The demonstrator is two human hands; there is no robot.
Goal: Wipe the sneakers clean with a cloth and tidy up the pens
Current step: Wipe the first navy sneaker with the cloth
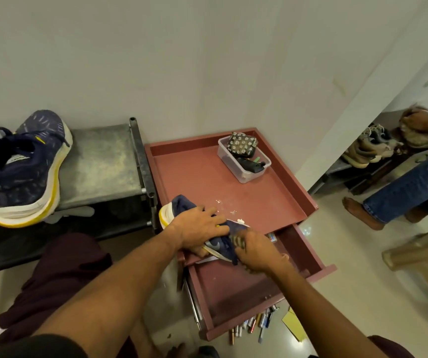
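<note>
Red cabinet top (202,171): sneaker (182,204), cloth (237,240) in both hands (197,223) (258,253)

A home's shoe corner — a fabric shoe rack (99,161) with a navy sneaker (24,166) at left, more shoes (368,148) shelved at upper right, a bare foot (357,210) on polished floor tiles (350,254).

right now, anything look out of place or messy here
Pens lie scattered on the floor by the open drawer, not in it. White specks litter the cabinet top near the sneaker.
</note>
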